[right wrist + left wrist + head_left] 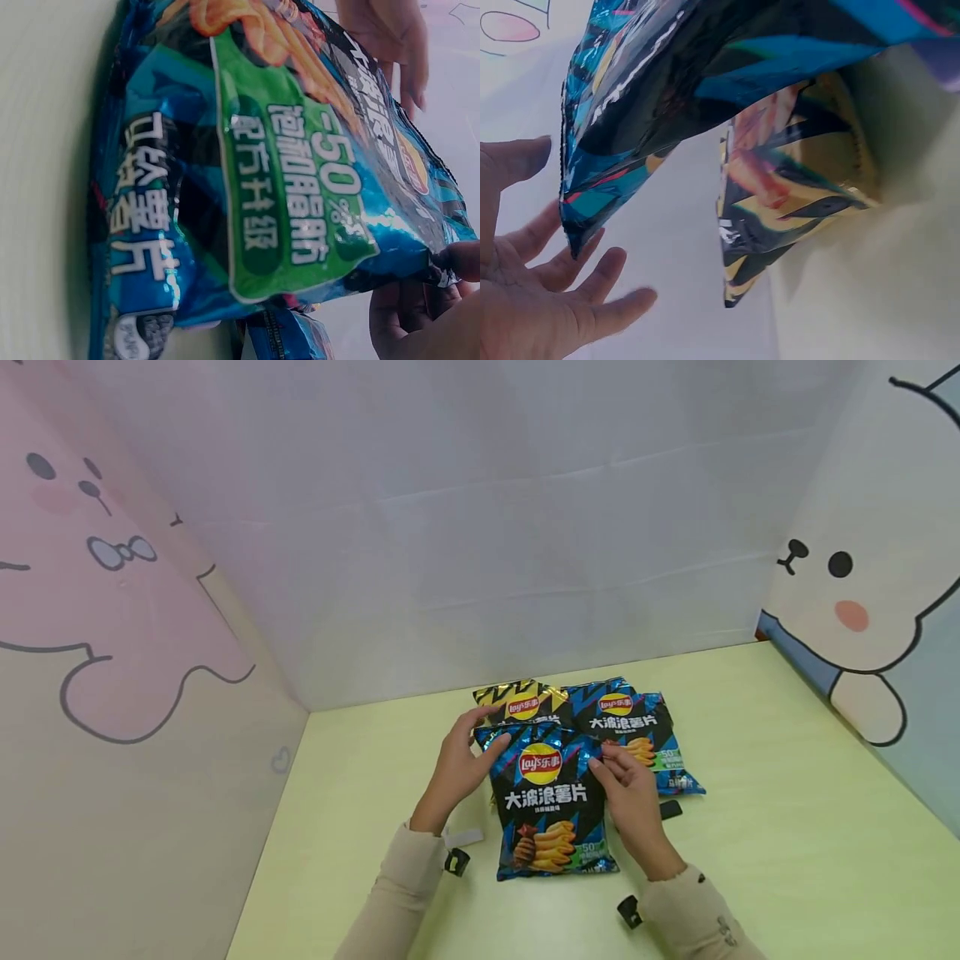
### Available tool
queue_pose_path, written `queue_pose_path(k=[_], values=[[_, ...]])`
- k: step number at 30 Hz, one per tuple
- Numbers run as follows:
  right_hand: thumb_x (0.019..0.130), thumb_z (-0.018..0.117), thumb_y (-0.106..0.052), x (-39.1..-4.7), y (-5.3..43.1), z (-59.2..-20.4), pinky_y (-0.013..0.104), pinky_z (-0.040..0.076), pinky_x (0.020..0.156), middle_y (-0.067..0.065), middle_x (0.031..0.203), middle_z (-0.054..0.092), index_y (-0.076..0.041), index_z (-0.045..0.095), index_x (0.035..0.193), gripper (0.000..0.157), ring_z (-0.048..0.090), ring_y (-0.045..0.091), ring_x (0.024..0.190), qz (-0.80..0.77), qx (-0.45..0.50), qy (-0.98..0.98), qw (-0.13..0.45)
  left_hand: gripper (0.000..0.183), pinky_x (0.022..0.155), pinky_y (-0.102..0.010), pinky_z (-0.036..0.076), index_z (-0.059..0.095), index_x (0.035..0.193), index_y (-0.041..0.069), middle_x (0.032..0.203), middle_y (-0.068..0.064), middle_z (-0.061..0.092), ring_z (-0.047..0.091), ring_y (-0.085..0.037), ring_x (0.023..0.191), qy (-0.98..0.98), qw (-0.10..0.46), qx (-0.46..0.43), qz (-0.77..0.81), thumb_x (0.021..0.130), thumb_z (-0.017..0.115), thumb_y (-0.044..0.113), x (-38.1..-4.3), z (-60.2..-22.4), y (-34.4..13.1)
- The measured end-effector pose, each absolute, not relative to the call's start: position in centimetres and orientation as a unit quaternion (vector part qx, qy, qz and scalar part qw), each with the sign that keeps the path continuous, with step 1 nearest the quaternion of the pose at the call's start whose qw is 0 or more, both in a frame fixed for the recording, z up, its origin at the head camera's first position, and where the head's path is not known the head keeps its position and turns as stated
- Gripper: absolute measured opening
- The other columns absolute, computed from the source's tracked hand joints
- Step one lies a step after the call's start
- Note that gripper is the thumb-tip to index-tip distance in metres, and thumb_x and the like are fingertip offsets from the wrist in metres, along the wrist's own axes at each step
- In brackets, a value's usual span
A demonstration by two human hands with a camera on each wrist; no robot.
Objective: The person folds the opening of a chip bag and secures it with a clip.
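A blue-and-black bag of potato chips [551, 802] stands front side up between both hands in the head view. My right hand [633, 810] pinches its upper right corner between thumb and fingers, as the right wrist view also shows. At the upper left corner, my left hand [459, 760] has its thumb and fingers spread around the edge; the left wrist view shows gaps between these fingers and the bag [705, 67]. Behind it is a yellow-and-black chip bag [522, 700], its lower part hidden. Another blue chip bag [663, 743] lies behind and to the right.
Pale yellow-green tabletop [787, 827] extends around the bags. A light curtain-like wall [525, 527] closes off the back, with cartoon-printed panels at both sides. One small black object [671, 809] lies near the right hand, and a whitish strip [465, 837] near the left wrist.
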State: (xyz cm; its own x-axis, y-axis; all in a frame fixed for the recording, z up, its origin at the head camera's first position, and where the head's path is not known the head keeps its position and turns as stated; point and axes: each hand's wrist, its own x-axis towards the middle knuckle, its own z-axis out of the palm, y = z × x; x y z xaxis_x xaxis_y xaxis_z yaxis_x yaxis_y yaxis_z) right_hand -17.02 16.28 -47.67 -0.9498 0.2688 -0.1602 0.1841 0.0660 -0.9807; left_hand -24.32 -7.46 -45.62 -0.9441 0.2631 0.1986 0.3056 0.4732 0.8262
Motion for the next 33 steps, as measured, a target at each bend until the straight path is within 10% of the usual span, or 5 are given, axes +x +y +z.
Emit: queue_pose_path(k=[33], values=[[0.104, 0.056, -0.016, -17.5, 16.5, -48.0, 0.037, 0.04, 0.111, 0.013, 0.156, 0.045, 0.0, 0.053, 0.141, 0.041, 0.049, 0.032, 0.142, 0.659, -0.156, -0.735, 0.037, 0.02, 0.102, -0.043, 0.055, 0.076, 0.115, 0.019, 0.123, -0.003, 0.073, 0.068, -0.021, 0.112, -0.871, -0.071, -0.277, -0.399, 0.098, 0.066, 0.019, -27.2, -42.1, -4.5]])
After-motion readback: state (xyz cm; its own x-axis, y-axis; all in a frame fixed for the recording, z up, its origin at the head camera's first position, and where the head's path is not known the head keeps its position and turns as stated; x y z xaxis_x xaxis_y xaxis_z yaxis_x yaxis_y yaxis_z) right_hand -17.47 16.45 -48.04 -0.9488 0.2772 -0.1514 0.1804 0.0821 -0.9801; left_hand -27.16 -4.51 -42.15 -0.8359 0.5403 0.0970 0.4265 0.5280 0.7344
